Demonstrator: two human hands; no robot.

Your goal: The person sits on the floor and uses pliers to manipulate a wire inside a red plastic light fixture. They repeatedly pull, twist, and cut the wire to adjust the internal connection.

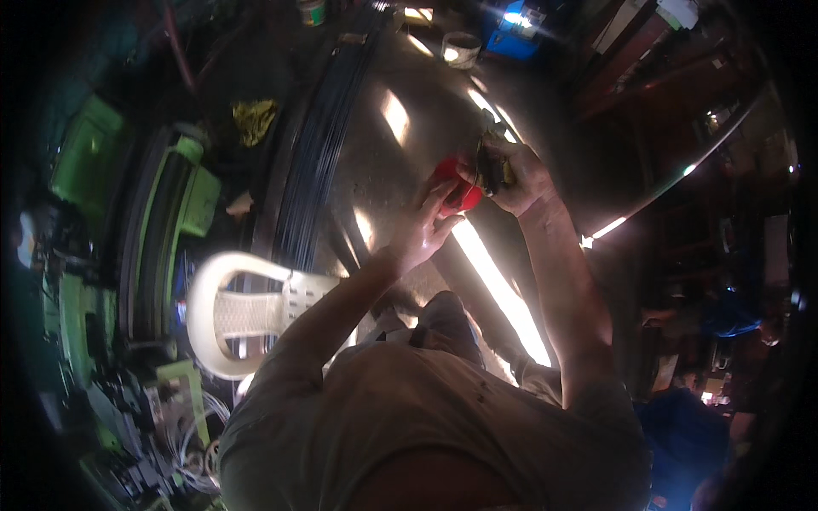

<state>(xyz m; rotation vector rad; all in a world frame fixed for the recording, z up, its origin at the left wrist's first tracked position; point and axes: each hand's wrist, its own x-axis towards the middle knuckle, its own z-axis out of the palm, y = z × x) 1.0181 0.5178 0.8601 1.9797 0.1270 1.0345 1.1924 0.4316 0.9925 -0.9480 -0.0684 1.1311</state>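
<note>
We work with 2 bare hands above a large dark metal disc [400, 162]. Our left hand [423, 228], fingers spread, cups a red object [454, 189] from below. Our right hand [515, 177] curls its fingers tight around a grimy rag [491, 166] pressed against the red object. A white plastic chair [243, 311] stands to the left.
</note>
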